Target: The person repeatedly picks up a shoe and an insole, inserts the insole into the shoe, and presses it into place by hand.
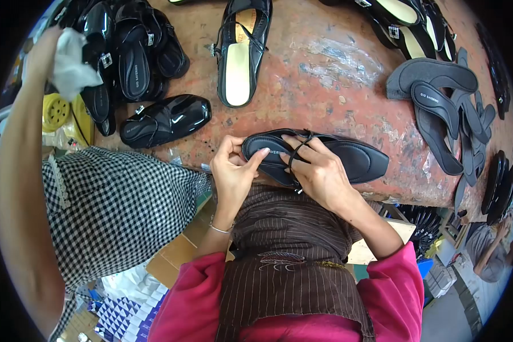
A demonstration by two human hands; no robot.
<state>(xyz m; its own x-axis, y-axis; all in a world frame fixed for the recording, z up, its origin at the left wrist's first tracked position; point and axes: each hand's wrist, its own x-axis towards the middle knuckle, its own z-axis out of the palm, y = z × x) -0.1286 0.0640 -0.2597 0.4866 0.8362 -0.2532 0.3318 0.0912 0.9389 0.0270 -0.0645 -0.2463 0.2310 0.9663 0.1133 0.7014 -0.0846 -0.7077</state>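
A black square-toed shoe (362, 162) with thin straps and a bow lies sideways at the table's near edge. A black insole with pale lettering (272, 151) shows in its heel end. My left hand (233, 168) is closed around the heel, the thumb pressing on the insole and the fingers along the outer rim. With bent fingers, my right hand (320, 171) grips the middle of the same shoe among the straps (294, 158), hiding part of the inside.
Loose black insoles (436, 105) are heaped at the right. A shoe with a pale inside (237, 74) lies ahead; a glossy black shoe (179, 118) is left of centre. More shoes (134, 62) are piled far left. Beside me, a co-worker's hand holds a white cloth (71, 65).
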